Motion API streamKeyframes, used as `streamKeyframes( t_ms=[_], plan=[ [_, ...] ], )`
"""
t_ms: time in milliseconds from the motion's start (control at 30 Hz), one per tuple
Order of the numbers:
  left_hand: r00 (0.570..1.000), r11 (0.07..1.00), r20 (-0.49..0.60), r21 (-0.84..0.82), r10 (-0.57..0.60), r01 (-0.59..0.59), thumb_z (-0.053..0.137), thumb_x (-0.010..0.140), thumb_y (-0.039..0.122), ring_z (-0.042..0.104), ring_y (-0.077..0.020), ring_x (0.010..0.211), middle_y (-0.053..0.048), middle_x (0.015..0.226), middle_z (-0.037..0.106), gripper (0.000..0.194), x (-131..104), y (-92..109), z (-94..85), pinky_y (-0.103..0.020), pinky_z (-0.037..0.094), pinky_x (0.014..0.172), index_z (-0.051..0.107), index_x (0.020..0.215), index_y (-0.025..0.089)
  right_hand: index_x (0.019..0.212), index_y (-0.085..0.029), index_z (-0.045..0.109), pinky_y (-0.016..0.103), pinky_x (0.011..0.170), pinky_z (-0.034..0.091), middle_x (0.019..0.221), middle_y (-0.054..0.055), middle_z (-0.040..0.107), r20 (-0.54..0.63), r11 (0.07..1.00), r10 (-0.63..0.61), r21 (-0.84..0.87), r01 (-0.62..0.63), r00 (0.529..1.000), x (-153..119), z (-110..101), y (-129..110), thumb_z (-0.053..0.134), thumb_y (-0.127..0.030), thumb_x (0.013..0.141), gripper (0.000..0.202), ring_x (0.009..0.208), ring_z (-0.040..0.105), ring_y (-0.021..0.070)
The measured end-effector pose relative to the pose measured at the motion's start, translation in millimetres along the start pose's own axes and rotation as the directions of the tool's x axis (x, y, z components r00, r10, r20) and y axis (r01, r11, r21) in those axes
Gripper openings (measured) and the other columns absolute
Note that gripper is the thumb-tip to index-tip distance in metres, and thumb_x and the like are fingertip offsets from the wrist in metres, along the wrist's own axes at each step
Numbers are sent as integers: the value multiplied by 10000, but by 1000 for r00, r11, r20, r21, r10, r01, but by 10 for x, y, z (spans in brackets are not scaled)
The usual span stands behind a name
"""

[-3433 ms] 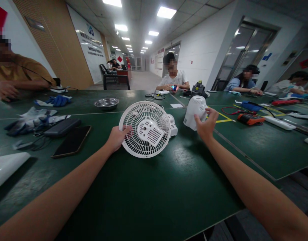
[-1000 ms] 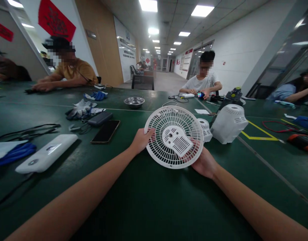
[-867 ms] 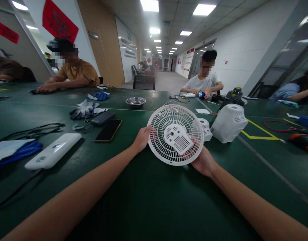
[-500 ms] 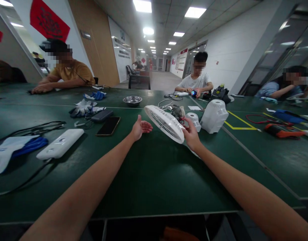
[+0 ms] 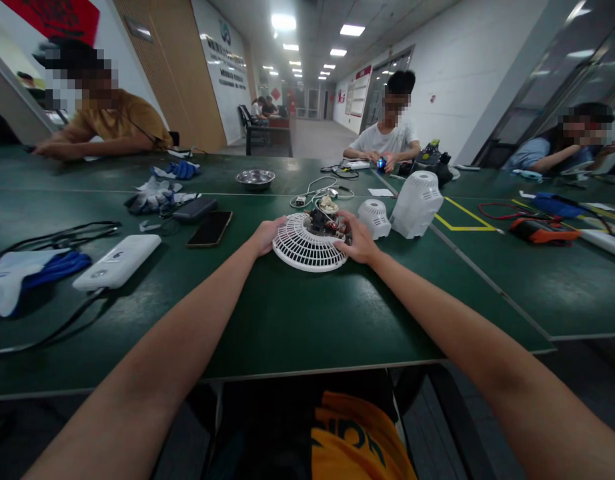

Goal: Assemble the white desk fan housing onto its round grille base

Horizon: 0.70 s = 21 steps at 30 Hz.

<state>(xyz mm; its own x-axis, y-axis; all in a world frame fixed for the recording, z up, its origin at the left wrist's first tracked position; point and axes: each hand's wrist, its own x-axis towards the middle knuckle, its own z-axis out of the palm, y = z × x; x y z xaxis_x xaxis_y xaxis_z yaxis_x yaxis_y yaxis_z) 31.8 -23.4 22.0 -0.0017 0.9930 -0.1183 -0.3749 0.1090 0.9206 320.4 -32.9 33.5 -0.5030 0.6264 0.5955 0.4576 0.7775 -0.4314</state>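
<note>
A round white fan grille (image 5: 310, 252) lies slats-up on the green table, and an exposed fan motor (image 5: 323, 220) is mounted at its centre. My left hand (image 5: 268, 236) grips the grille's left rim, its fingers partly hidden. My right hand (image 5: 358, 240) curls round the motor's right side, with the thumb over the grille. A white cable (image 5: 312, 190) with a plug runs behind the motor. Just right of my right hand stand a small white vented cover (image 5: 375, 217) and a taller white housing (image 5: 418, 205).
Left on the table (image 5: 287, 327) are a phone (image 5: 210, 229), a white power bank (image 5: 118, 262), a dark case (image 5: 195, 209) and gloves (image 5: 155, 195). A metal bowl (image 5: 255, 179) sits behind. An orange-and-black meter (image 5: 543, 231) lies right. Several people sit around the table.
The grille has gone from tilted in my right hand to flat on the table, motor upward. My left hand, open and apart before, has closed on its left rim. The view has tipped downward.
</note>
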Motion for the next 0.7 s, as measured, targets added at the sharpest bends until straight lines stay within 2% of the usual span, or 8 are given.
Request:
streamKeyframes(
  t_ms=[167,300,500,700],
  plan=[
    [997,998,-61,60,37,-33,578,911,183,707,-172,715,-102,782,712,154,-14,-22,29,-327,592,763,668,866,66,1449,-230,348,458,944,458,1221,118,554,21,1000,23,-7,-23,1000,-12,-27,55,680,-524,774,808,1000,556,277],
    [989,977,-111,199,97,-73,584,903,203,706,-176,707,-91,774,709,157,-41,-29,34,-316,581,715,679,891,78,1392,-225,415,427,895,467,1121,97,581,25,996,85,9,-85,996,-47,-75,66,650,-550,810,707,967,557,260],
    [968,855,-112,500,226,-142,598,889,289,682,-174,686,-61,732,706,209,-61,-39,-28,-284,536,670,708,855,115,1213,-205,576,401,867,459,1005,75,642,48,990,140,13,-141,989,-72,-140,7,611,-515,856,474,929,587,244],
    [960,756,-65,633,271,-170,601,873,384,682,-196,767,-82,847,742,296,-159,-2,-61,-287,512,721,740,927,128,1163,-210,635,366,795,479,975,67,669,33,977,211,28,-212,977,-132,-191,-56,622,-502,857,423,884,608,224]
  ],
)
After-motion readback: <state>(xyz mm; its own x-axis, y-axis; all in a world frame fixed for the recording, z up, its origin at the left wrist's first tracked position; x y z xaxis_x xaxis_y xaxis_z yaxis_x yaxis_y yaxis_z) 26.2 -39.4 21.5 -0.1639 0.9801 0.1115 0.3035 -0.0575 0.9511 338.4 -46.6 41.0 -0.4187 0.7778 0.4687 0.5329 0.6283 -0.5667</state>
